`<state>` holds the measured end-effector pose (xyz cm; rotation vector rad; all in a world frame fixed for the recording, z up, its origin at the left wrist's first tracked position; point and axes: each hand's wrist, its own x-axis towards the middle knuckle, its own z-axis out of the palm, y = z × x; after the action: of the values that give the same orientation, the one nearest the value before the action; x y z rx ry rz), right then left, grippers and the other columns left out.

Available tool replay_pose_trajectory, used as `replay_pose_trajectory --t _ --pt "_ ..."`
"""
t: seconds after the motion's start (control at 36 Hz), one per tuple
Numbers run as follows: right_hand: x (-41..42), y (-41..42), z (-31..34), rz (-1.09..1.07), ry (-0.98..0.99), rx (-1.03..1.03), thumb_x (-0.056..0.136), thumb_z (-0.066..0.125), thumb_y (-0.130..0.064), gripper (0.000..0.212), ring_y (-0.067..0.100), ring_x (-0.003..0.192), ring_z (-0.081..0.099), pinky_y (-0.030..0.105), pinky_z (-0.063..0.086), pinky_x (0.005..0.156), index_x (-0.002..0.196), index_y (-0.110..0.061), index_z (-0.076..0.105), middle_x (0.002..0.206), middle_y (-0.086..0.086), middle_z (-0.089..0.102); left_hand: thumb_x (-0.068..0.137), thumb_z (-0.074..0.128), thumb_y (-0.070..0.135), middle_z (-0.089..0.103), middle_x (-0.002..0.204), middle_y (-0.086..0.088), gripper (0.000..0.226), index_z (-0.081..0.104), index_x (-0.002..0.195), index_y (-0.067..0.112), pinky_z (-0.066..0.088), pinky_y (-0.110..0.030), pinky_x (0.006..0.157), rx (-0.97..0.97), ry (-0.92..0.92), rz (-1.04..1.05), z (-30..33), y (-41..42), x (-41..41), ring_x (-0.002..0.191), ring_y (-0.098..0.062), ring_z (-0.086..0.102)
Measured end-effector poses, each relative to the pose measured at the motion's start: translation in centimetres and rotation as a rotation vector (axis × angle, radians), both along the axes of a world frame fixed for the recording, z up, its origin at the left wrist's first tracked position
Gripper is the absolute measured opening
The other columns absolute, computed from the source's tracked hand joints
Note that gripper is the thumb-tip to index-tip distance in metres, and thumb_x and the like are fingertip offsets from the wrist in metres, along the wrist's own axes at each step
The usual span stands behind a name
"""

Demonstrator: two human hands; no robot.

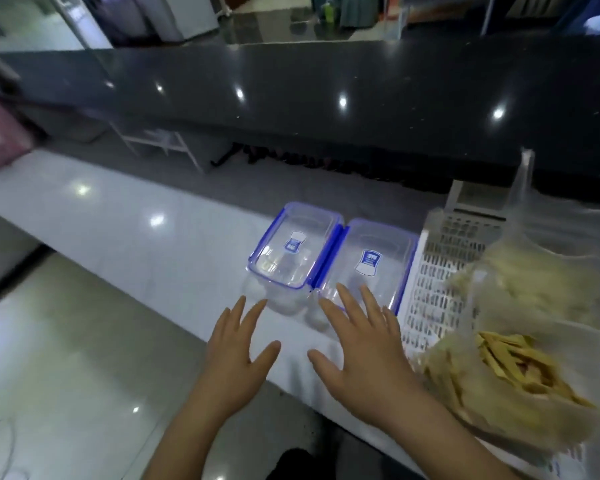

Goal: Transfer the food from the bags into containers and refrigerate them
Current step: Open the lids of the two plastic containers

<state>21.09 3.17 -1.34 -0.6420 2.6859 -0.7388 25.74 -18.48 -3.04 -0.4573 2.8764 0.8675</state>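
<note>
While both containers sat lidded at frame centre, left hand (238, 344) and right hand (355, 344) hovered spread, gripping nothing, likely reaching to unclip them; food bags (520, 382) waited lower right in white basket (426, 289)

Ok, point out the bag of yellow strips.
Head view, lower right: the bag of yellow strips lies on the white basket, right of the right hand.

Bare white counter (153, 244) lies open left of the two containers (293, 245), while the basket (426, 282) and food bags (520, 386) crowd the right.
</note>
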Motion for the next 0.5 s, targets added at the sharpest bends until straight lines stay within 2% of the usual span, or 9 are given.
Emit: replay_pose_trajectory --t 0.11,0.19,0.31,0.36,0.39,0.42,0.44,0.5 --pt "-1.3 -0.9 -1.5 -0.064 -0.003 0.004 0.093 0.039 -0.064 0.071 0.017 0.152 -0.023 0.049 -0.009 0.122 0.156 -0.044 0.012 0.168 -0.014 -0.010 0.095 0.060 0.044 0.007 0.167 0.011 0.069 0.025 0.155 0.040 0.009 -0.035 0.123 0.014 -0.026 0.038 0.1 -2.0 0.1 0.155 -0.015 -0.001" --pt "-2.0 -2.0 -2.1 -0.110 -0.021 0.034 0.093 0.040 -0.064 0.070 0.018 0.152 -0.022 0.050 -0.007 0.122 0.156 -0.044 0.014 0.168 -0.012 -0.006 0.095 0.060 0.046 0.006 0.167 0.013 0.070 0.023 0.154 0.043 0.010 -0.037 0.123 0.038 -0.041 -0.008 0.0 -3.7 -1.3 0.154 -0.012 0.000" --pt "-2.9 -4.1 -3.1 -0.174 -0.032 0.113 0.094 0.037 -0.065 0.072 0.020 0.152 -0.024 0.051 -0.009 0.121 0.157 -0.042 0.013 0.168 -0.010 -0.008 0.094 0.060 0.048 0.012 0.166 0.013 0.071 0.024 0.155 0.042 0.015 -0.038 0.123 0.091 -0.024 -0.087 -0.9 -6.6 -5.7 0.153 -0.008 0.005" --pt "-3.4 -5.6 -3.4 -0.214 -0.026 0.170 0.094 0.036 -0.065 0.071 0.022 0.151 -0.025 0.051 -0.011 0.121 0.157 -0.042 0.011 0.169 -0.009 -0.008 0.094 0.062 0.047 0.019 0.162 0.019 0.068 0.029 0.153 0.041 0.019 -0.034 0.122 0.126 -0.004 -0.145 -1.6 -8.2 -8.6 0.151 -0.005 0.012" --pt "-3.7 -6.4 -3.4 -0.239 -0.026 0.191 0.095 0.036 -0.064 0.070 0.022 0.152 -0.024 0.051 -0.010 0.121 0.157 -0.042 0.012 0.169 -0.008 -0.007 0.094 0.063 0.044 0.025 0.154 0.030 0.062 0.034 0.148 0.043 0.022 -0.026 0.118 0.166 0.014 -0.183 -1.9 -8.9 -10.2 0.146 0.001 0.019" --pt "-4.0 -7.3 -3.3 -0.267 -0.032 0.204 0.095 0.038 -0.063 0.069 0.023 0.152 -0.022 0.051 -0.010 0.120 0.156 -0.043 0.013 0.169 -0.007 -0.004 0.093 0.065 0.041 0.029 0.141 0.044 0.056 0.038 0.141 0.047 0.025 -0.014 0.111 0.215 0.040 -0.219 -2.1 -9.6 -11.7 0.136 0.013 0.028" --pt "-4.4 -8.2 -3.2 -0.296 -0.039 0.213 0.095 0.039 -0.062 0.069 0.023 0.153 -0.020 0.051 -0.009 0.120 0.156 -0.043 0.015 0.169 -0.007 -0.001 0.092 0.066 0.038 0.034 0.127 0.052 0.052 0.041 0.135 0.050 0.029 -0.005 0.100 0.261 0.060 -0.239 -2.4 -10.2 -13.2 0.122 0.025 0.034" --pt "-5.0 -10.0 -3.1 -0.346 -0.048 0.230 0.094 0.041 -0.062 0.069 0.022 0.153 -0.018 0.051 -0.008 0.120 0.156 -0.043 0.016 0.169 -0.008 0.003 0.092 0.067 0.038 0.042 0.118 0.044 0.052 0.042 0.137 0.047 0.035 -0.006 0.081 0.365 0.024 -0.213 -3.1 -11.1 -15.8 0.108 0.017 0.045"
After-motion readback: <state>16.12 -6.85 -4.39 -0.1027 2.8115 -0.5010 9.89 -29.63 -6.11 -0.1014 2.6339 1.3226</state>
